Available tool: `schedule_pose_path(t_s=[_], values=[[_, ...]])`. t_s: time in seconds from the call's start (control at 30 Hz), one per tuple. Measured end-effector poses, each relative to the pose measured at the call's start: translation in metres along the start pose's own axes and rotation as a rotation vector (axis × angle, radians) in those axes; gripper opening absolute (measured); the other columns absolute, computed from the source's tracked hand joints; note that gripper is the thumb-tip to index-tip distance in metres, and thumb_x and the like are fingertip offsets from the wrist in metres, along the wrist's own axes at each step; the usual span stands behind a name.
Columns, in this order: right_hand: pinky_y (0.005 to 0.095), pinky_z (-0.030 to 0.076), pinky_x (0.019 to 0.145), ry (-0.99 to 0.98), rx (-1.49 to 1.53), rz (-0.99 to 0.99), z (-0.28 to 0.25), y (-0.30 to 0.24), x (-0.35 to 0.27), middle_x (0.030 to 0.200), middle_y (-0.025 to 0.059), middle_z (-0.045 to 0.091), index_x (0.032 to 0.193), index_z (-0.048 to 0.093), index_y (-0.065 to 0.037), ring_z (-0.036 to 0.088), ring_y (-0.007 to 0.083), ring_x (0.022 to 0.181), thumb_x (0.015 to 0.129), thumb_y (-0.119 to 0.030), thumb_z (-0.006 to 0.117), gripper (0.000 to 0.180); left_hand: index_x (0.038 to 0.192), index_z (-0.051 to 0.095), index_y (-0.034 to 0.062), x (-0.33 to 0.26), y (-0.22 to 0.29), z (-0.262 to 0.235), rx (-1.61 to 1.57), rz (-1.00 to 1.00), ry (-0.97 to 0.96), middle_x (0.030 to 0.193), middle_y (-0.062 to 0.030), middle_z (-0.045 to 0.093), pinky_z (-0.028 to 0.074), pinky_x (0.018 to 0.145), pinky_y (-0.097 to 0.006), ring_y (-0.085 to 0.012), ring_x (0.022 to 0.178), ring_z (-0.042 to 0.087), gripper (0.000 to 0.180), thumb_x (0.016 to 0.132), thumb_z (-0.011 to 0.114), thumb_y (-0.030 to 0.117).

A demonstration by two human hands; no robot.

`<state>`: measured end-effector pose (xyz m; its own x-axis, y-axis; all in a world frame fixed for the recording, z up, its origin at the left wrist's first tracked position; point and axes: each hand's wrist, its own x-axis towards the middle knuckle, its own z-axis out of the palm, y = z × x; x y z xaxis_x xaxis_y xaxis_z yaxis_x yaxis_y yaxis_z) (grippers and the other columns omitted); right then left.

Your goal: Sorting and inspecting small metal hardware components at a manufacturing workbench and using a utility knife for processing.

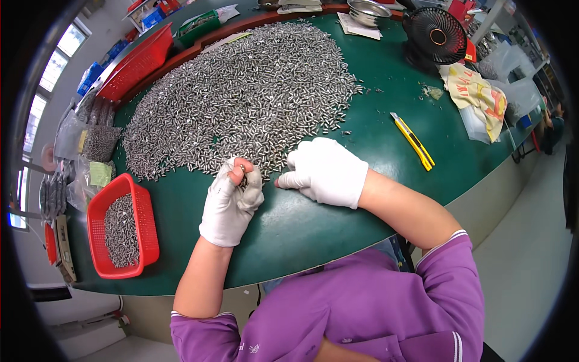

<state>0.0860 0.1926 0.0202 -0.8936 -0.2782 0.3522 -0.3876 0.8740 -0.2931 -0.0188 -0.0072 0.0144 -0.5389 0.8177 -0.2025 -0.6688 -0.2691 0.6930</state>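
Two white-gloved hands work at the near edge of a broad heap of small, silver, cylindrical metal pieces on a green-topped bench.
The left hand is curled, its bare thumb and fingertip apparently pinching pieces; the right hand lies palm down beside the heap, fingers bent, and whether it grips anything cannot be told. The step in hand looks like handling pieces a few at a time; from here, the next move seems to call for a light, steady fingertip grip, so that none slip. More pieces lie in a red, open-topped plastic basket to the left; a yellow-and-black utility knife lies to the right.
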Motion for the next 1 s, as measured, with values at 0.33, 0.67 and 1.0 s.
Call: schedule_pose_path(t_s=[0.33, 0.67, 1.0], values=[[0.0406, 0.05, 0.069, 0.152, -0.313, 0.332, -0.049, 0.028, -0.014, 0.076, 0.0068, 0.06, 0.074, 0.069, -0.012, 0.061, 0.0274, 0.079, 0.076, -0.022, 0.068, 0.01, 0.091, 0.055, 0.0102, -0.001, -0.003, 0.002, 0.006, -0.057, -0.129, 0.07, -0.0034, 0.048, 0.03, 0.053, -0.024, -0.0109, 0.054, 0.037, 0.019, 0.092, 0.06, 0.028], [0.0383, 0.05, 0.071, 0.01, -0.074, 0.237, -0.011, 0.019, -0.009, 0.082, 0.0046, 0.061, 0.083, 0.07, -0.016, 0.061, 0.0252, 0.082, 0.078, -0.02, 0.067, 0.008, 0.101, 0.057, 0.0119, -0.006, -0.008, 0.007, 0.056, -0.146, -0.124, 0.085, -0.0033, 0.056, 0.031, 0.055, -0.022, -0.0084, 0.059, 0.037, 0.019, 0.091, 0.065, 0.026], [0.0392, 0.05, 0.07, 0.036, -0.069, 0.245, -0.011, 0.027, -0.007, 0.081, 0.0046, 0.061, 0.082, 0.071, -0.015, 0.061, 0.0256, 0.082, 0.078, -0.021, 0.069, 0.008, 0.107, 0.056, 0.0109, -0.005, -0.011, 0.004, 0.037, -0.2, -0.104, 0.091, -0.0033, 0.058, 0.036, 0.059, -0.023, -0.0089, 0.063, 0.042, 0.026, 0.091, 0.066, 0.029]])
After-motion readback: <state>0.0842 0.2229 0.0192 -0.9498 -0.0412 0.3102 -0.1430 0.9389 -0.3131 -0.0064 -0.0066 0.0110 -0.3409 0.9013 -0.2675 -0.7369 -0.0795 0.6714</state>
